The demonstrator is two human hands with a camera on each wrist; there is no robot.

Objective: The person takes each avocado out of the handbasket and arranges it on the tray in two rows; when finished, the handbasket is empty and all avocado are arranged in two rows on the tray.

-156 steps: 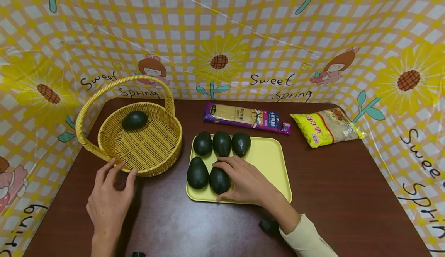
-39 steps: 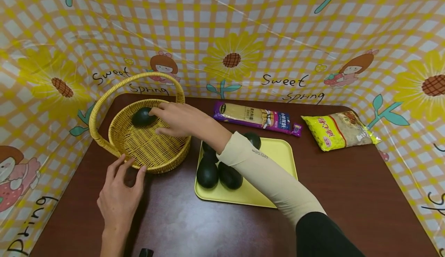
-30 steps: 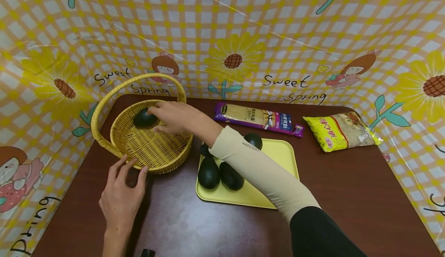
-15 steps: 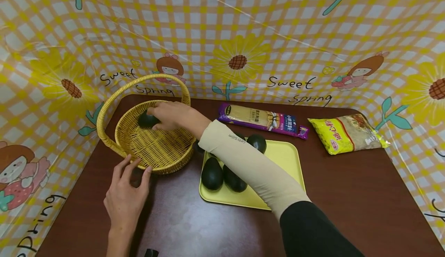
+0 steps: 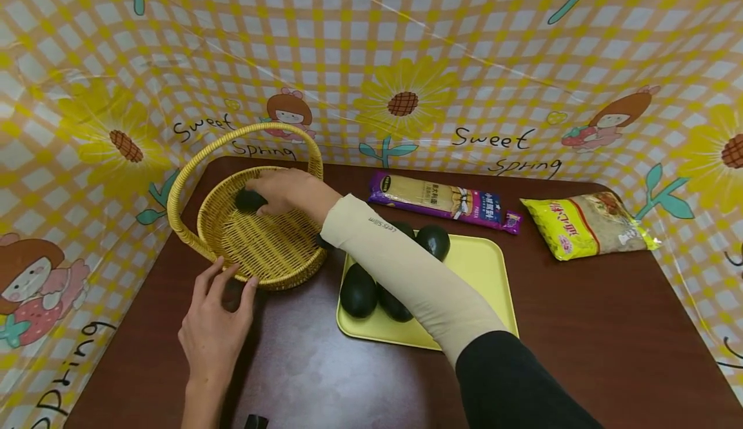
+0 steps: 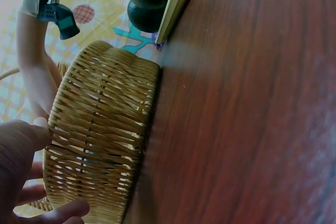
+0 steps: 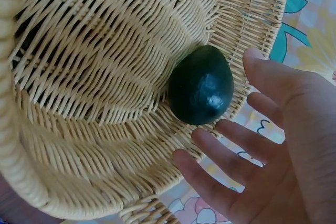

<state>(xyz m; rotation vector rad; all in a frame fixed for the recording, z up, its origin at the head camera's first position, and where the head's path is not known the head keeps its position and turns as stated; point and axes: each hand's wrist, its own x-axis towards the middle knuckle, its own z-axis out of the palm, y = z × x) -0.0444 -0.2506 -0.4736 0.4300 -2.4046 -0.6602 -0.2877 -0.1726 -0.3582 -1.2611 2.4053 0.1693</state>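
Note:
A dark green avocado point(image 7: 202, 85) lies inside the round wicker basket point(image 5: 261, 274), against its far left wall. Around it my right hand point(image 5: 284, 190) reaches in from the right; in the right wrist view its fingers and thumb are spread beside the avocado, with no firm grip to be seen. At the basket's near rim my left hand point(image 5: 215, 332) rests with loosely bent fingers, and in the left wrist view its thumb touches the rim. On the yellow tray point(image 5: 482, 287), several more avocados point(image 5: 358, 290) sit partly hidden under my right forearm.
Behind the tray lies a purple pasta packet point(image 5: 435, 200). A yellow food bag point(image 5: 589, 226) is at the back right. The basket's tall handle point(image 5: 191, 184) arches over its left side. Patterned cloth point(image 5: 371, 48) hangs behind the brown table point(image 5: 580, 326).
From the avocado it touched on the tray, my right hand has moved left into the basket and stays by the avocado there. My left hand keeps to the rim. The head view has turned slightly left.

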